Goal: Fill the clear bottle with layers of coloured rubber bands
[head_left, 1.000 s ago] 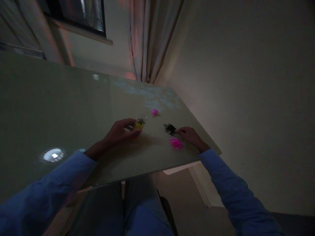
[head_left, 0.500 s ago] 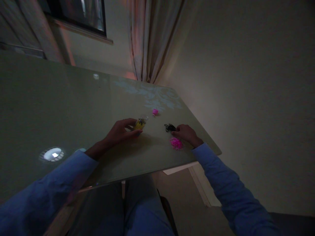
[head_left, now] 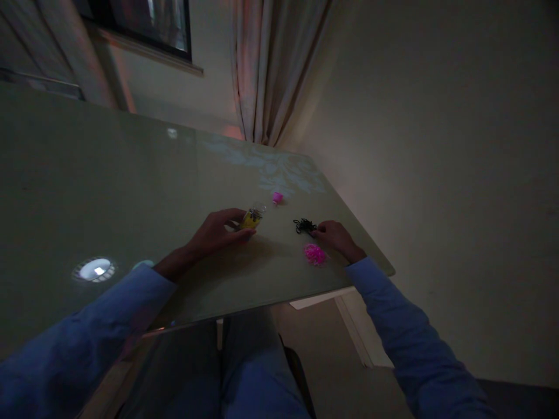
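Note:
My left hand (head_left: pixel 222 230) is closed round a small clear jar (head_left: pixel 252 217), tilted to the right, with yellow and some black contents. At the right, my right hand (head_left: pixel 335 235) has its fingertips pinched together at the edge of a pile of black bands (head_left: pixel 304 226); they seem to grip part of it. A pile of pink bands (head_left: pixel 315 254) lies just below, close to that hand. Beyond the jar, a small pink object (head_left: pixel 277 198) rests on the table.
The glossy table (head_left: pixel 236 285) has its right edge near my right forearm, with a wall beyond it. A curtain (head_left: pixel 262 70) hangs behind the far edge. My legs are below the front edge.
The right fingertips have shifted slightly right relative to the black pile, showing more of it. The left hand holds the jar as before. The whole view has shifted a little.

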`<action>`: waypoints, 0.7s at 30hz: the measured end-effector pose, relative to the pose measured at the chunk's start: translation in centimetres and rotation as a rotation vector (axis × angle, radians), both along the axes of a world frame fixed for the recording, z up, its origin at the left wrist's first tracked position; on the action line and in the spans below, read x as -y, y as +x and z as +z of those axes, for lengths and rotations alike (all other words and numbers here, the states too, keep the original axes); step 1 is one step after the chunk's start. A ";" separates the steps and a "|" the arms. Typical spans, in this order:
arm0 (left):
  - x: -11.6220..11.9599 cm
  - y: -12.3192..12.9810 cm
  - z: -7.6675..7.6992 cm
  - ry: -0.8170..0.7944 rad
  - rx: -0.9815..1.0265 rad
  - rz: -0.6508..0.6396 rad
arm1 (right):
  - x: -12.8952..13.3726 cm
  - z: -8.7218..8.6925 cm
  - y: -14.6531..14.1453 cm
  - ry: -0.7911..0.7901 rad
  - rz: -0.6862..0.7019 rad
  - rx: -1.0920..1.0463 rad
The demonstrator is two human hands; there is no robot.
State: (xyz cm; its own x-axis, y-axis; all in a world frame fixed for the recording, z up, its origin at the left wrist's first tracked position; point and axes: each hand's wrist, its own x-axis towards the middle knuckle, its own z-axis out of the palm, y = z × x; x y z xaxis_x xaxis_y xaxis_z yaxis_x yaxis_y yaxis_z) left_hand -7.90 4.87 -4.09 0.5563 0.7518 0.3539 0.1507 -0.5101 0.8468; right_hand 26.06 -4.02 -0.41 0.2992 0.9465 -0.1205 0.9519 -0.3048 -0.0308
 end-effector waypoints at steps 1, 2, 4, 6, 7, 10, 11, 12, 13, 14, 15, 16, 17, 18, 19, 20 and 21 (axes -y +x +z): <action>0.0 0.0 0.0 -0.001 -0.001 0.001 | 0.0 0.0 0.2 0.007 0.006 -0.009; 0.0 0.0 0.0 -0.001 -0.002 0.004 | 0.1 0.0 0.3 0.012 0.013 -0.019; 0.0 0.0 -0.1 0.002 0.001 0.009 | 0.2 0.0 0.7 0.023 0.030 -0.038; 0.0 0.0 -0.2 0.011 0.005 0.011 | 0.3 0.0 1.0 0.036 0.049 -0.051; 0.0 0.0 -0.2 0.018 0.005 0.011 | 0.3 0.0 1.2 0.042 0.059 -0.057; -0.1 0.0 -0.2 0.035 -0.003 0.009 | 0.4 0.0 1.7 0.060 0.084 -0.070; -0.1 0.0 -0.2 0.039 -0.002 0.008 | 0.4 0.0 1.9 0.068 0.088 -0.072; -0.1 0.0 -0.2 0.044 0.001 0.010 | 0.4 0.0 2.0 0.077 0.091 -0.073; -0.1 0.0 -0.3 0.049 0.002 0.012 | 0.4 0.0 2.1 0.086 0.094 -0.076; -0.1 0.0 -0.3 0.058 0.004 0.018 | 0.4 0.1 2.2 0.094 0.098 -0.079; -0.1 0.0 -0.3 0.069 0.002 0.024 | 0.4 0.2 2.3 0.100 0.104 -0.085; -0.1 0.0 -0.3 0.081 -0.005 0.031 | 0.4 0.2 2.3 0.105 0.112 -0.093; -0.1 0.0 -0.4 0.093 -0.015 0.040 | 0.4 0.3 2.2 0.109 0.120 -0.101; -0.1 0.0 -0.4 0.105 -0.026 0.048 | 0.5 0.4 2.1 0.113 0.127 -0.110; -0.1 0.0 -0.4 0.117 -0.034 0.058 | 0.5 0.5 2.0 0.118 0.134 -0.119; -0.1 0.0 -0.4 0.128 -0.040 0.067 | 0.5 0.6 1.8 0.123 0.141 -0.129; -0.1 0.0 -0.4 0.140 -0.044 0.073 | 0.6 0.6 1.7 0.127 0.149 -0.138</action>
